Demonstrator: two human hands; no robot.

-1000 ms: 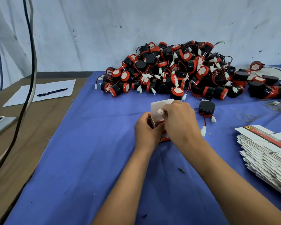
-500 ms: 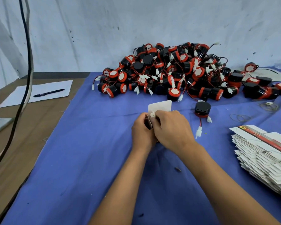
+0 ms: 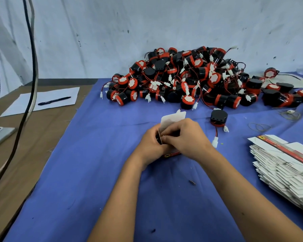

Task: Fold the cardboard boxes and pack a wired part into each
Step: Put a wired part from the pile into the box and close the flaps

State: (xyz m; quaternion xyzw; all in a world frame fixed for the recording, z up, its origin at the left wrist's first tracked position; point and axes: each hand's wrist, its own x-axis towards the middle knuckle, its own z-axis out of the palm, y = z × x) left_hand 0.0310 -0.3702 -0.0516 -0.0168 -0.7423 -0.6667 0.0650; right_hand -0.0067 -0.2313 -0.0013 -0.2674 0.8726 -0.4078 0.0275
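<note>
Both hands work one small white cardboard box with a red-black bottom edge [image 3: 173,119], held on the blue cloth [image 3: 94,154] just in front of the heap of black-and-red wired parts [image 3: 191,79]. Left hand [image 3: 151,144] grips the box's left side; right hand [image 3: 187,137] has fingers curled over its open top, flap standing up. One loose black wired part [image 3: 218,117] lies just right of the box; stack of flat white box blanks [image 3: 283,165] further right.

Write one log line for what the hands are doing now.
left hand: grips small white cardboard box | right hand: grips same box | flap: up | pile of black-and-red wired parts: behind | stack of flat white boxes: right
</note>
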